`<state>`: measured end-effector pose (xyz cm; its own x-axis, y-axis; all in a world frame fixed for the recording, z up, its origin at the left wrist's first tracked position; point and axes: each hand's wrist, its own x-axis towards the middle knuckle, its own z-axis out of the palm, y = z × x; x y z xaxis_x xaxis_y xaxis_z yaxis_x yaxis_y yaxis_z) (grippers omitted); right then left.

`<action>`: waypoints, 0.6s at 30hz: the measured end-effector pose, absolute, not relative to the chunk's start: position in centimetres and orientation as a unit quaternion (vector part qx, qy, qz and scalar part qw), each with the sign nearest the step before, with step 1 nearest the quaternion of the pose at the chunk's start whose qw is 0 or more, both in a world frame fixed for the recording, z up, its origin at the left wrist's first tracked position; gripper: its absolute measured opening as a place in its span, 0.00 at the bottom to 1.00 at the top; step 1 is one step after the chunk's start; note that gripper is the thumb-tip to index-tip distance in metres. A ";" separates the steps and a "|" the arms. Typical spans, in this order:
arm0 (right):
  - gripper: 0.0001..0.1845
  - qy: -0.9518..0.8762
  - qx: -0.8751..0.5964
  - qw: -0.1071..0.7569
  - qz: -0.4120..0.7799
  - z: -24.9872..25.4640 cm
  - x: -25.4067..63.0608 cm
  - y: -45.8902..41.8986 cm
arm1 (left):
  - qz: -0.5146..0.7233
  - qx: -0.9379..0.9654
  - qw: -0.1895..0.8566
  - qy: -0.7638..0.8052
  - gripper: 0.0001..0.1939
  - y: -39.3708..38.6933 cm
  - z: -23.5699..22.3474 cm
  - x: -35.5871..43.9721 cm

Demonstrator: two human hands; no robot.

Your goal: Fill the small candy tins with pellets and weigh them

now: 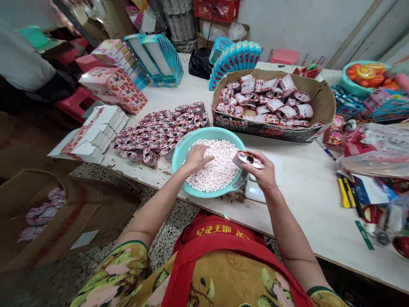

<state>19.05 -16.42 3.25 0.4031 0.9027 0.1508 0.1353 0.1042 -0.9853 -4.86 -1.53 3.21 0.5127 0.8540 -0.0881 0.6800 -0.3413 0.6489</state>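
Note:
A teal bowl (180, 154) full of small pale pink candies (220, 168) sits at the table's near edge. My left hand (195, 157) reaches into the bowl, its fingers curled down into the candies. My right hand (262, 172) holds a small round red-and-white container (247, 159) tilted over the bowl's right rim, above a white scale (255, 191).
Several similar containers (159, 130) lie heaped left of the bowl, more fill a cardboard tray (322, 106) behind it. Flat white cartons (96, 134) and pink boxes (111, 85) stand at left. Pens and cutters (347, 192) lie right. A cardboard box (64, 213) stands on the floor.

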 end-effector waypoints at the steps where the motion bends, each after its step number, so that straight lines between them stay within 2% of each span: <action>1: 0.29 -0.416 -0.610 0.603 0.301 2.7 20.4 -16.9 | 0.063 0.842 0.311 0.436 0.32 -2.0 2.6 -5.0; 3: 0.31 -0.363 -0.659 0.604 0.263 1.1 23.0 -17.6 | -0.026 0.878 0.301 0.372 0.37 -3.1 1.6 -4.5; 6: 0.34 -0.328 -0.711 0.574 0.241 -1.7 25.7 -18.3 | -0.049 0.893 0.263 0.361 0.42 -4.7 1.3 -2.9; 10: 0.37 -0.388 -0.737 0.505 0.224 -2.6 27.9 -18.6 | -0.058 0.882 0.268 0.382 0.37 -5.4 1.5 -1.2; 13: 0.32 -0.476 -0.724 0.490 0.098 0.7 31.1 -16.4 | -0.065 0.874 0.278 0.393 0.33 -5.2 1.2 -0.6; 16: 0.20 -0.514 -0.723 0.461 -0.025 5.8 36.2 -10.1 | -0.062 0.856 0.303 0.413 0.30 -4.9 0.6 -0.3; 17: 0.19 -0.527 -0.735 0.426 -0.037 7.0 38.2 -7.3 | -0.052 0.846 0.317 0.426 0.29 -4.7 0.5 -0.3; 18: 0.24 -0.545 -0.751 0.372 -0.028 7.8 40.2 -4.3 | -0.039 0.830 0.337 0.442 0.28 -4.6 0.3 -0.3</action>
